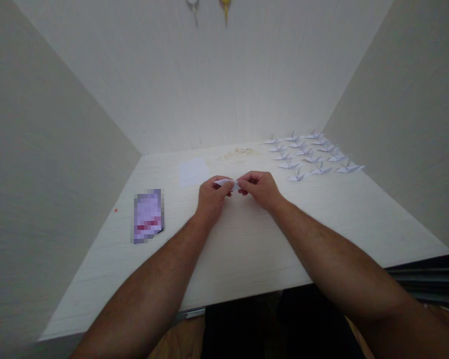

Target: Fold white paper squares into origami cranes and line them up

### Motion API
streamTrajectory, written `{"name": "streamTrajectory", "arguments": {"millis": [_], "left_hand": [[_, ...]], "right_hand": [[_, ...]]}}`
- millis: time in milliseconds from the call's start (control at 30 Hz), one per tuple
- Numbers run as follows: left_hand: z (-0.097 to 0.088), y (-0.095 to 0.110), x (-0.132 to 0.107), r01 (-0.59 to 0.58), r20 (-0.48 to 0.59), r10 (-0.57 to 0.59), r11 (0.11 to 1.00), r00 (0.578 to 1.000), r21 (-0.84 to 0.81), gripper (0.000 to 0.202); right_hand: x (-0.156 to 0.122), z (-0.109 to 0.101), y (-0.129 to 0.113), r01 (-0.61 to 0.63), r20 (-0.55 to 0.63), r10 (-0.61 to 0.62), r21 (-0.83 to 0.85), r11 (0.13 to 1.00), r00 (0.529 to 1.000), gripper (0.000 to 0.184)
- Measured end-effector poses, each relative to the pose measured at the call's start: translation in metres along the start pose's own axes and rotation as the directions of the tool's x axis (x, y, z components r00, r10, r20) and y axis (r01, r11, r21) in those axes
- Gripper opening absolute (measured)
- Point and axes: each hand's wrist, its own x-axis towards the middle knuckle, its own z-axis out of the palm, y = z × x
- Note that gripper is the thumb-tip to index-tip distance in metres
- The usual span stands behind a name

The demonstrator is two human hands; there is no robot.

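My left hand [212, 193] and my right hand [260, 188] meet over the middle of the white table [247, 249]. Both pinch a small folded piece of white paper [227, 184] between them, fingers closed on it from either side. The paper is partly hidden by my fingertips, so its exact fold cannot be made out.
Several finished white paper cranes [310, 155] stand in rows at the back right. A stack of blank white paper squares [193, 172] lies behind my left hand. A blurred card [148, 215] rests at the left. Walls close the table on three sides.
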Motion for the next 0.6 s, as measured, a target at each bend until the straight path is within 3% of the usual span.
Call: {"name": "streamTrajectory", "arguments": {"millis": [400,600], "left_hand": [[0.0026,0.0070,-0.0024,-0.008,0.034,0.008,1.000,0.999,-0.008,0.019],[0.0021,0.0060,-0.0020,0.021,0.000,-0.021,1.000,1.000,0.006,0.021]], "right_hand": [[-0.0003,0.0011,0.0016,0.144,-0.050,-0.152,-0.144,0.979,0.987,0.014],[-0.0027,0.0013,0.0021,0.170,-0.039,-0.183,-0.218,0.961,0.982,0.013]]}}
